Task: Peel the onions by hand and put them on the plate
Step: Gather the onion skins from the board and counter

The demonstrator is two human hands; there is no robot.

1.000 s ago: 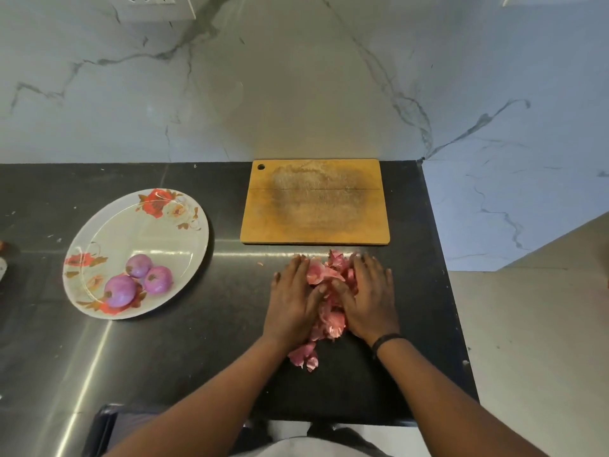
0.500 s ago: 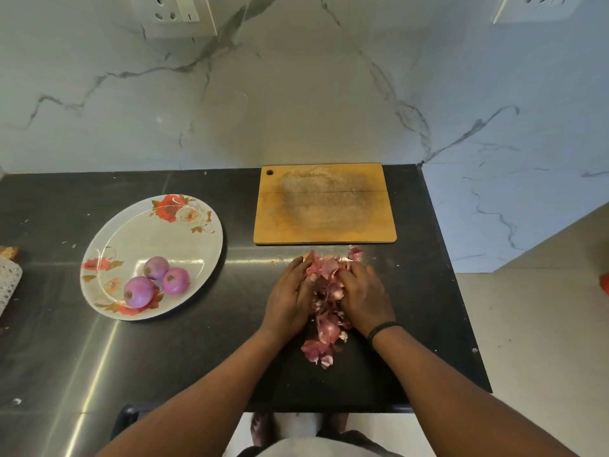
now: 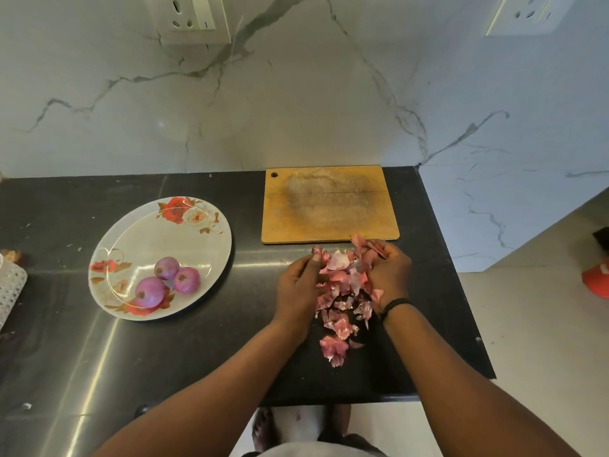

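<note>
White marble-patterned wall (image 3: pixel 296 103) with grey veins rises behind a dark, glossy stone tabletop (image 3: pixel 204 351), and two white switch-and-socket plates are set into it, one at the upper left (image 3: pixel 191 18) and one at the upper right (image 3: pixel 524 14). On the left part of the tabletop lies an oval white plate with red and orange flower prints (image 3: pixel 145 239). Three peeled purple onions (image 3: pixel 168 282) sit on its near half, bunched close together and touching. Well to the right of the plate, against the wall, a rectangular worn wooden cutting board with a small hole in its corner (image 3: pixel 329 206) lies flat.

Just in front of the board, a loose heap of pink, papery onion skins (image 3: pixel 342 291) is gathered between the two hands. The left hand (image 3: pixel 298 288) is cupped against the left side of the heap, fingers curved round the skins and the thumb tip up at the top. The right hand (image 3: pixel 389 272) is cupped against the right side, fingers curled over the skins at the far end; a black band (image 3: pixel 393 306) circles its wrist. Some skins trail out of the heap toward the near edge of the tabletop, lying loose on the stone.

At the far left edge a white perforated object (image 3: pixel 10 285) is partly in view. Beyond the tabletop's right end is pale floor (image 3: pixel 527 324) with a red object (image 3: pixel 596 278) at the picture's edge.
</note>
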